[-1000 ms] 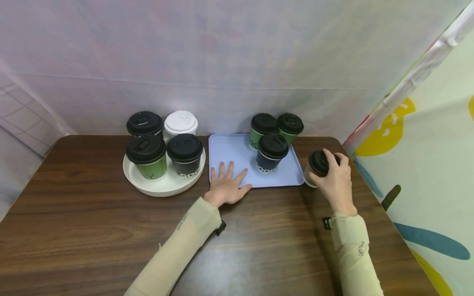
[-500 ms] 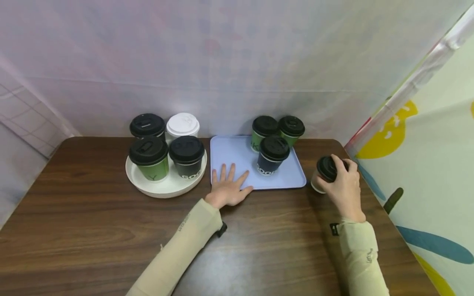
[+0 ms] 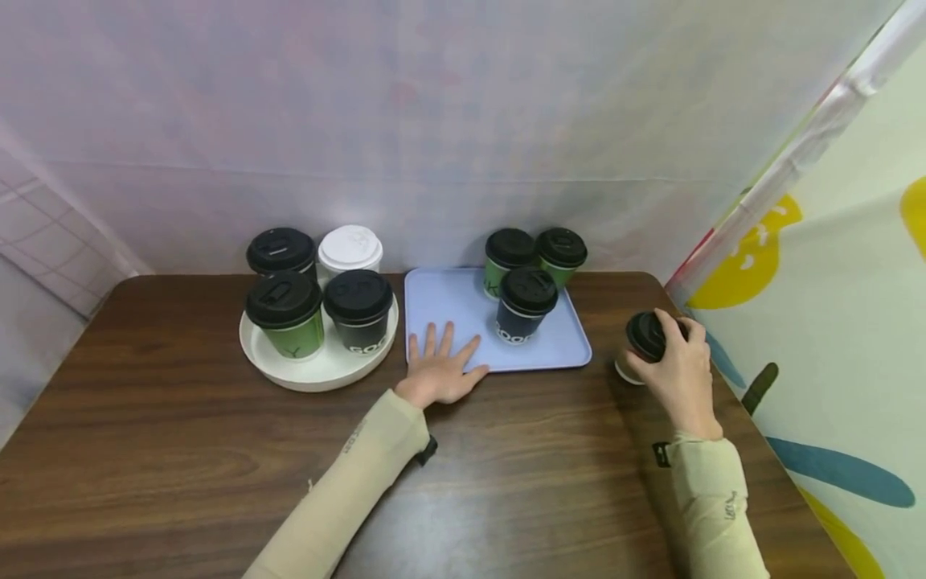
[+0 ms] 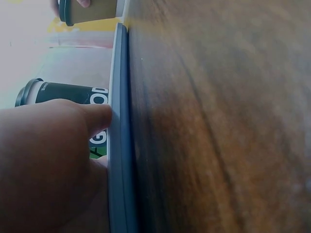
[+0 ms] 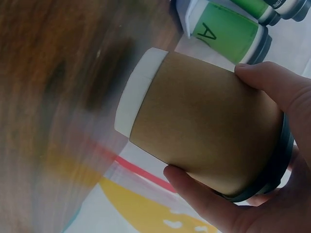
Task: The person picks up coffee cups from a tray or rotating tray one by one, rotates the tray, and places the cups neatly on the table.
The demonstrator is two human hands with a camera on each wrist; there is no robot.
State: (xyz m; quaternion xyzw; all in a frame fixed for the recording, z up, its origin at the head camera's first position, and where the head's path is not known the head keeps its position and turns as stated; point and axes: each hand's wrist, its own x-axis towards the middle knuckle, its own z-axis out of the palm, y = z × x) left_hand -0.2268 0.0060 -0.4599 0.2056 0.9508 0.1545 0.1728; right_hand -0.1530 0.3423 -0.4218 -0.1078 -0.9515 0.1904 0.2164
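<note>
My right hand (image 3: 680,374) grips a brown paper coffee cup (image 5: 204,121) with a black lid (image 3: 646,334) and a white band round its base. Thumb and fingers span the cup near its lid, right of the tray; whether its base touches the table I cannot tell. My left hand (image 3: 437,374) lies with fingers spread on the near left part of the light blue tray (image 3: 441,297). On that tray stand a dark "GOOD" cup (image 3: 522,310) and two green cups, one at the back (image 3: 499,277) and one at the back right (image 3: 560,261), all black-lidded.
Left of the tray, a round white plate (image 3: 318,379) bears a green cup (image 3: 292,338), a dark cup (image 3: 362,326), a white-lidded cup (image 3: 350,249) and another black-lidded cup (image 3: 282,251). A curtain (image 3: 405,137) hangs behind the wooden table (image 3: 181,466), and a patterned cloth (image 3: 839,346) at the right.
My right hand has moved the brown cup rightward and a little nearer, away from the tray's right edge. My left hand stays on the tray. The view has shifted slightly.
</note>
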